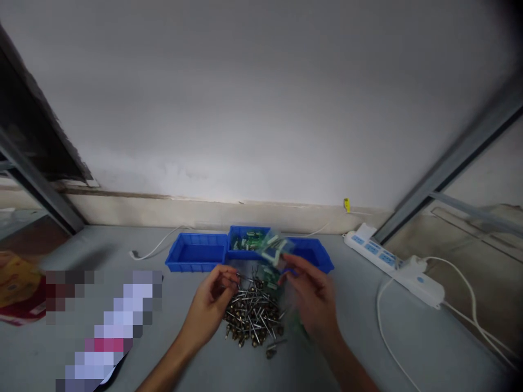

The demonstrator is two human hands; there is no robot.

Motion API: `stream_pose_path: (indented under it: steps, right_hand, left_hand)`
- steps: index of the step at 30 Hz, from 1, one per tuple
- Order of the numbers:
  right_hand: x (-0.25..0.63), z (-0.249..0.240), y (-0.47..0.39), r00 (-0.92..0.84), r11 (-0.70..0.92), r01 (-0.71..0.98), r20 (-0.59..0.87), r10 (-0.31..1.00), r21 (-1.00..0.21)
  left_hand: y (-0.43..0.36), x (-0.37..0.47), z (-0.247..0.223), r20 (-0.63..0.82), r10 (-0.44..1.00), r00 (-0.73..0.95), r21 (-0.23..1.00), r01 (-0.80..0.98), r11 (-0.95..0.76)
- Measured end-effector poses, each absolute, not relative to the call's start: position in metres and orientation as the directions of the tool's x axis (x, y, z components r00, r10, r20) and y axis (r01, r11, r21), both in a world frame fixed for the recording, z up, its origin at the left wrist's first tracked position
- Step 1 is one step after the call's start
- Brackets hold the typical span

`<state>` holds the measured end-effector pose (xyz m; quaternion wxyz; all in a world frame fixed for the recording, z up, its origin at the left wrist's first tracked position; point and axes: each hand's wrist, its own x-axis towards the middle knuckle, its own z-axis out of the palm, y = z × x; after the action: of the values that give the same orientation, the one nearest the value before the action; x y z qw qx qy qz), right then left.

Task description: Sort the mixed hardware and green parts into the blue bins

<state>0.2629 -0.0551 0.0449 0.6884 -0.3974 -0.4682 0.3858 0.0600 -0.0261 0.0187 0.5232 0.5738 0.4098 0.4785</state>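
Observation:
A heap of metal pins with brass-coloured ends point(255, 313) lies on the grey table. My left hand point(216, 294) is at the heap's upper left, fingers curled together near the pin tips; what they pinch, if anything, I cannot make out. Between the thumb and fingers of my right hand point(312, 294) is a small clear plastic bag with green print point(274, 247) and pale parts inside, raised in front of the middle blue bin point(251, 255). More green-marked bags point(267, 276) lie behind the heap. Something green and blurred shows beside my right wrist.
Left and right blue bins point(196, 268) point(322, 256) flank the middle one, which holds similar bags. A white power strip point(392, 267) with cables lies at right. A white cable point(159, 245) and a pixelated object point(114, 326) are at left, near a red and yellow packet point(20, 288).

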Motion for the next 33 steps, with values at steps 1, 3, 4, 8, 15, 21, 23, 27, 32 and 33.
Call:
stream_pose_path:
  steps: [1, 3, 4, 8, 15, 21, 23, 27, 32, 33]
  right_hand:
    - [0.263, 0.051, -0.054, 0.32, 0.443, -0.144, 0.382, 0.867, -0.885]
    - [0.262, 0.063, -0.049, 0.4, 0.521, -0.103, 0.444, 0.802, -0.847]
    - [0.261, 0.069, -0.045, 0.419, 0.54, -0.083, 0.463, 0.782, -0.837]
    - [0.252, 0.075, -0.024, 0.282, 0.427, -0.025, 0.403, 0.871, -0.904]
    - [0.259, 0.051, -0.026, -0.011, 0.195, 0.422, 0.21, 0.978, -0.886]
    - [0.297, 0.039, -0.061, -0.067, 0.105, 0.781, 0.084, 0.994, -0.615]
    - [0.313, 0.036, -0.076, -0.037, 0.027, 0.838, -0.007, 0.999, -0.545]
    - [0.336, 0.028, -0.101, 0.025, -0.087, 0.871, -0.132, 0.991, -0.484]
    - [0.338, 0.019, -0.107, 0.036, -0.11, 0.836, -0.147, 0.989, -0.537]
    - [0.337, 0.018, -0.105, 0.048, -0.114, 0.824, -0.134, 0.99, -0.555]
  left_hand:
    - [-0.027, 0.06, 0.018, 0.129, 0.967, 0.22, 0.991, -0.003, -0.131]
    - [-0.028, 0.061, 0.015, 0.147, 0.957, 0.25, 0.986, 0.045, -0.164]
    - [-0.028, 0.061, 0.014, 0.155, 0.952, 0.263, 0.982, 0.068, -0.179]
    - [-0.029, 0.061, 0.012, 0.186, 0.939, 0.291, 0.959, 0.155, -0.239]
    - [-0.031, 0.06, 0.012, 0.253, 0.913, 0.319, 0.914, 0.231, -0.334]
    - [-0.035, 0.06, 0.013, 0.278, 0.878, 0.39, 0.864, 0.297, -0.406]
    - [-0.036, 0.061, 0.015, 0.295, 0.862, 0.413, 0.843, 0.311, -0.438]
    - [-0.038, 0.063, 0.016, 0.296, 0.842, 0.451, 0.824, 0.325, -0.464]
    - [-0.041, 0.066, 0.019, 0.278, 0.818, 0.504, 0.792, 0.36, -0.492]
    - [-0.041, 0.067, 0.019, 0.274, 0.816, 0.509, 0.789, 0.366, -0.493]
